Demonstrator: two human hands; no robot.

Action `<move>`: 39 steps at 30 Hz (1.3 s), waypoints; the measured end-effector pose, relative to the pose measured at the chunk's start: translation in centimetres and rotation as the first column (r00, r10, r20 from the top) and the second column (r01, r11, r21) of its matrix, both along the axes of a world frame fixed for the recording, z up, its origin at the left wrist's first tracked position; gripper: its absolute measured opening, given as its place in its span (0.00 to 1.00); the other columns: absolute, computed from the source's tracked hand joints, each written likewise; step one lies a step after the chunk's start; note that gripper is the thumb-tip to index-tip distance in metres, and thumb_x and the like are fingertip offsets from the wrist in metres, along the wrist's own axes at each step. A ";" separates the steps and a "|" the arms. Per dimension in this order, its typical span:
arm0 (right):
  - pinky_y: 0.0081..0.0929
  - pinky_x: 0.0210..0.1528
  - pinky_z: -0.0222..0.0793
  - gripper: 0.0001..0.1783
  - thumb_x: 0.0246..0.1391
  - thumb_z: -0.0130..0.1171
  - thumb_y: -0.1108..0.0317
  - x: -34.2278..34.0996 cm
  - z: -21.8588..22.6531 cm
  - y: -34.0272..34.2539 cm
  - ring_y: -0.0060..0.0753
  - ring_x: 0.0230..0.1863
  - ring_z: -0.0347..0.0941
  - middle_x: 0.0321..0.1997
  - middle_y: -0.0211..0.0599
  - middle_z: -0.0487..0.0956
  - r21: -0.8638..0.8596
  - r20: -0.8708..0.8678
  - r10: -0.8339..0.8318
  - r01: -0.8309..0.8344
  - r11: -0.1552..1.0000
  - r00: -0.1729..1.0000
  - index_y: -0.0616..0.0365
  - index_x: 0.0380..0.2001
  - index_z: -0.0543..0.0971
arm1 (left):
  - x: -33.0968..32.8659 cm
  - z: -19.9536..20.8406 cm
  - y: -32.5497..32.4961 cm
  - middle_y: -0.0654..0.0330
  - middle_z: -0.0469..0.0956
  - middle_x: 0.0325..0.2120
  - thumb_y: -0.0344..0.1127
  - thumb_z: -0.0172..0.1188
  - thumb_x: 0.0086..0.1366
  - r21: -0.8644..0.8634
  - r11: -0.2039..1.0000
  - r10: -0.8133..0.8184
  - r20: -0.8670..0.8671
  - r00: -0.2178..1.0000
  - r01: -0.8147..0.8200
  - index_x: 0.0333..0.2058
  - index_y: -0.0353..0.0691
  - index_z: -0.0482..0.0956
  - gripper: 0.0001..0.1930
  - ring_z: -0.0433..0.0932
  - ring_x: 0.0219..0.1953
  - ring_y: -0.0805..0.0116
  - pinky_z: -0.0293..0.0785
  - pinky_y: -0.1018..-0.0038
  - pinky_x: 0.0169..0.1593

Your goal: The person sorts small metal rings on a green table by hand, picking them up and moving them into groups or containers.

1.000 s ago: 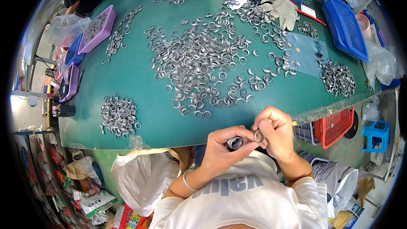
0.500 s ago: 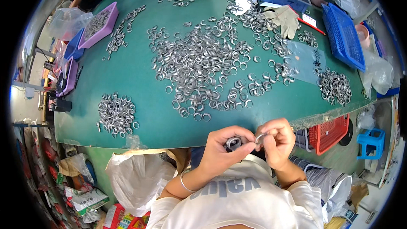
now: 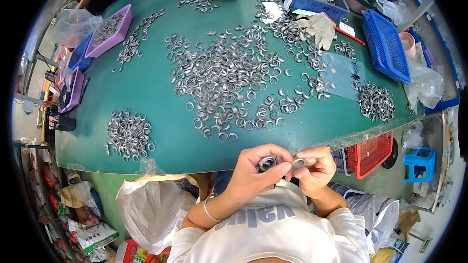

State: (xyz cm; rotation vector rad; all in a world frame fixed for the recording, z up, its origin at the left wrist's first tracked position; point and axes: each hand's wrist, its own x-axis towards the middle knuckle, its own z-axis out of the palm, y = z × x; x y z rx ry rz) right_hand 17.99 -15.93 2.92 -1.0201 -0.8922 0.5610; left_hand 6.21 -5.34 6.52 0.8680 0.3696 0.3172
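Both my hands are close together just over the near edge of the green table (image 3: pixel 146 80). Curled round a few grey metal rings (image 3: pixel 267 163), my left hand (image 3: pixel 256 169) has its thumb and forefinger tips near my right fingers. My right hand (image 3: pixel 316 169) pinches a single metal ring (image 3: pixel 298 163), tilted so that its round opening shows. A large heap of similar rings (image 3: pixel 219 75) spreads over the middle of the table. Smaller piles lie at the near left (image 3: pixel 129 135) and at the right (image 3: pixel 375 102).
A pink tray of small metal parts (image 3: pixel 111 31) stands at the left. Blue baskets (image 3: pixel 387 46), a pale work glove (image 3: pixel 319 28) and a clear plastic bag (image 3: pixel 343 74) are on the right. Below the edge are a white sack (image 3: pixel 151 209), a red crate (image 3: pixel 370 153) and a blue stool (image 3: pixel 420 164).
The ring in my right fingers has turned from nearly edge-on to showing its round face. My left hand keeps its rings. The whole view has shifted slightly.
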 end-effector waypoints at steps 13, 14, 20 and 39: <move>0.17 0.28 0.71 0.15 0.43 0.65 0.80 -0.2 -0.3 0.5 0.24 0.27 0.77 0.28 0.43 0.79 0.049 0.025 -0.051 0.049 0.998 0.998 0.68 0.35 0.71 | 0.2 0.1 0.2 0.65 0.72 0.18 0.28 0.59 0.57 0.077 0.996 0.043 -0.035 0.998 -0.040 0.32 0.33 0.74 0.05 0.63 0.14 0.86 0.56 0.87 0.16; 0.18 0.29 0.71 0.15 0.42 0.65 0.80 -0.1 -0.4 0.5 0.24 0.28 0.76 0.29 0.43 0.78 0.053 0.041 -0.062 0.059 0.997 0.997 0.68 0.34 0.71 | 0.1 0.1 0.2 0.66 0.73 0.19 0.28 0.59 0.58 0.077 0.996 0.039 -0.029 0.999 -0.037 0.32 0.34 0.75 0.05 0.63 0.16 0.87 0.56 0.87 0.18; 0.18 0.29 0.70 0.15 0.42 0.65 0.80 -0.2 -0.2 0.8 0.25 0.26 0.75 0.28 0.43 0.78 0.066 -0.012 -0.046 0.046 0.997 0.999 0.68 0.34 0.71 | 0.1 -0.2 0.2 0.68 0.75 0.21 0.28 0.59 0.58 0.096 0.995 0.041 -0.015 0.999 -0.039 0.33 0.35 0.76 0.04 0.63 0.19 0.89 0.56 0.89 0.21; 0.20 0.23 0.63 0.17 0.58 0.49 0.56 23.3 1.3 14.5 0.24 0.25 0.71 0.26 0.36 0.76 -0.260 -0.157 -0.052 0.009 0.965 0.986 0.61 0.36 0.71 | -0.1 -6.6 2.2 0.67 0.59 0.21 0.30 0.48 0.65 -0.700 0.713 0.175 0.135 0.975 -0.032 0.43 0.34 0.72 0.11 0.55 0.19 0.82 0.52 0.88 0.12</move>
